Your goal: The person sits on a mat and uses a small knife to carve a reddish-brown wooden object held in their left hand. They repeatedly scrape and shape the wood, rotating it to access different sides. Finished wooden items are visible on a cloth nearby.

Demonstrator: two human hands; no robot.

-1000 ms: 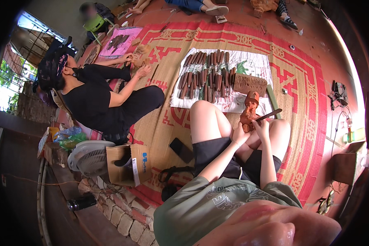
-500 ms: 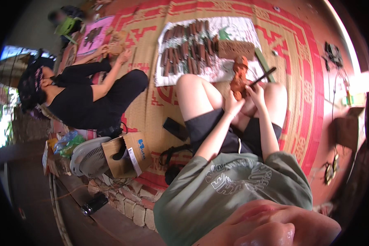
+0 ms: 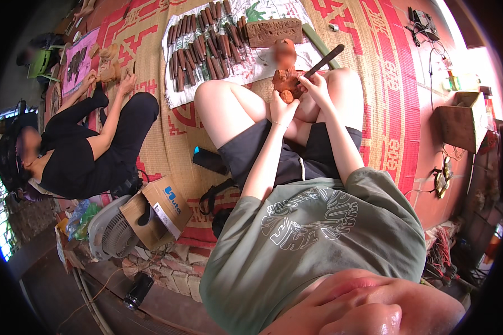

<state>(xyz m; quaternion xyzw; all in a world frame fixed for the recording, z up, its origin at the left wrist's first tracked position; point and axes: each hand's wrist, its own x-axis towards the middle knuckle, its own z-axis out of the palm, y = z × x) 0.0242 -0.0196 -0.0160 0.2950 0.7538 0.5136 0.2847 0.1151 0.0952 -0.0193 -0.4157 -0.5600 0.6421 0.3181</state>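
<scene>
The carved figure (image 3: pixel 285 80) looks rough and wooden, the mat (image 3: pixel 176 153) woven.

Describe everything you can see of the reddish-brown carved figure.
The carved figure looks wooden, with a rounded upper part, blurred here, above a rougher, knobbly body. Its rounded end points away from the wearer, toward a brown rectangular block. The left hand grips its near end; the right hand holds a dark tool at its right side, contact unclear.
</scene>
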